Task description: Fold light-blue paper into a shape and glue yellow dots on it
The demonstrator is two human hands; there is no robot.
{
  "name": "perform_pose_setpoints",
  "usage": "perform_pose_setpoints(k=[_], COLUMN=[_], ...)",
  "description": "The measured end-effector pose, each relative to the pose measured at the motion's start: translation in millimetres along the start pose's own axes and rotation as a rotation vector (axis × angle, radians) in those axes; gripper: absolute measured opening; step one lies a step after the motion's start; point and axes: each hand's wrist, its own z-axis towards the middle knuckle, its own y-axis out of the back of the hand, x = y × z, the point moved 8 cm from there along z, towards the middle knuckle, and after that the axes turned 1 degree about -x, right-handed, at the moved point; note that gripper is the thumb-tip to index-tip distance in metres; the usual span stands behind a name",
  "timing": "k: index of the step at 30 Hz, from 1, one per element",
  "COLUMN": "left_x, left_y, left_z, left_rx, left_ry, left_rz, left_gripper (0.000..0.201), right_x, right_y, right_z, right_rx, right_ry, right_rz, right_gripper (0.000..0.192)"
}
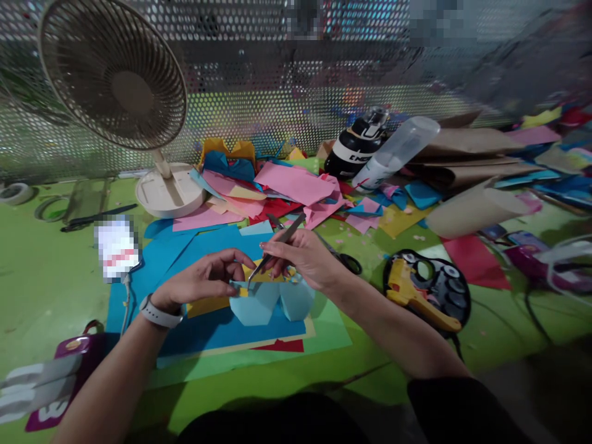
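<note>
A light blue folded paper piece (271, 302) stands on stacked blue, yellow and green sheets (217, 333). My left hand (198, 283), with a white watch at the wrist, pinches the paper piece's upper left edge. My right hand (303, 256) grips metal tweezers (272, 250), whose tips touch the top of the paper piece close to my left fingertips.
A white desk fan (120, 86) stands at the back left. Loose pink, blue and yellow paper (287, 185) is piled behind the hands. A clear bottle (398, 151), a black-and-white bottle (356, 148), a yellow glue gun (416, 290) on a black mat, black scissors (346, 262) and tape rolls (16, 194) lie around.
</note>
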Motion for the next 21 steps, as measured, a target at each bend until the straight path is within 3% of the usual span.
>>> perform_pose_setpoints(k=[9,21], left_x=[-9,-8], left_y=[11.9,16.5], left_z=[-3,-3], left_rx=[-0.125,-0.161], left_ry=[-0.067,-0.075], left_rz=[0.035,0.033], left_gripper=[0.036,0.035], right_x=[2,-1], right_y=[8,8], right_z=[-6,-5], right_rx=[-0.176,-0.178], right_ry=[0.046,0.046], right_rz=[0.091,0.069], right_gripper=[0.035,0.035])
